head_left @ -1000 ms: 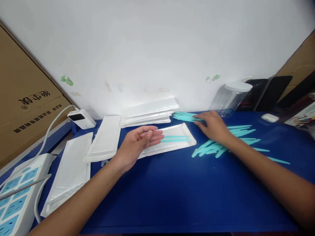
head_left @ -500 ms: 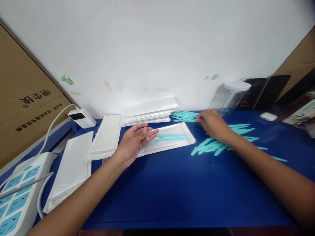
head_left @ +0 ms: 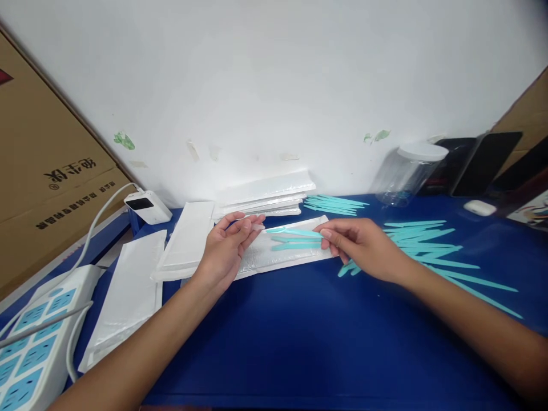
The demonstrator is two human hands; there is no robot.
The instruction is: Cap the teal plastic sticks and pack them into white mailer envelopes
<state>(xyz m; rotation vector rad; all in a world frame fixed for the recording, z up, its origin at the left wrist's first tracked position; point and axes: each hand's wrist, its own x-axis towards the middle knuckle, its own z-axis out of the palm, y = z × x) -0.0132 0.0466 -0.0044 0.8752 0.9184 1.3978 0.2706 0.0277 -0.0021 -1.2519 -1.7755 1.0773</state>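
Observation:
My left hand (head_left: 226, 245) has thumb and fingers closed around a small whitish piece (head_left: 258, 227), too small to identify. From the right, my right hand (head_left: 363, 245) pinches a slim teal stick (head_left: 297, 232), its far end pointing toward my left fingertips. Beneath both hands lies a white bubble mailer (head_left: 265, 262); other teal sticks (head_left: 295, 246) show just over it. A loose pile of teal sticks (head_left: 428, 248) spreads behind and beside my right wrist. Further back is a neater bunch of the same sticks (head_left: 334, 204).
Stacked white mailers (head_left: 265, 197) lean by the wall, with more mailers (head_left: 184, 240) at left. A power strip (head_left: 47, 325), a corded white power bank (head_left: 148, 206) and a carton (head_left: 55, 148) line the left. A clear jar (head_left: 411, 171) and white earbud case (head_left: 479, 208) stand right.
My right hand has come from the back bunch toward me and left, now with a teal stick in its fingers. The left hand has barely moved. The view has shifted slightly.

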